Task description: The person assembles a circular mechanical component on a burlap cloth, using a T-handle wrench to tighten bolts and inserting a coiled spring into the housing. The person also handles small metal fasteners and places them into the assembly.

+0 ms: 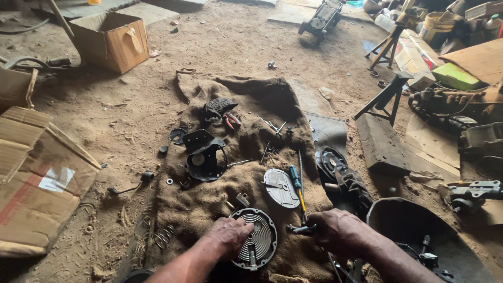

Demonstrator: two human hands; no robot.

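My left hand [228, 237] rests on the edge of a round ribbed metal disc [259, 240] lying on the burlap sack [209, 202]. My right hand [335, 230] is closed around a small metal tool [299, 229] just right of that disc. A plain round metal plate [281, 187] lies just beyond them. A blue and yellow screwdriver [298, 186] lies beside the plate.
A black bracket housing [203, 155], red-handled pliers [232, 120] and small bolts lie farther up the sack. Cardboard boxes [36, 178] stand at left. A black pulley part [340, 173], a dark tub [414, 225] and a jack stand [386, 97] sit at right on the dirt floor.
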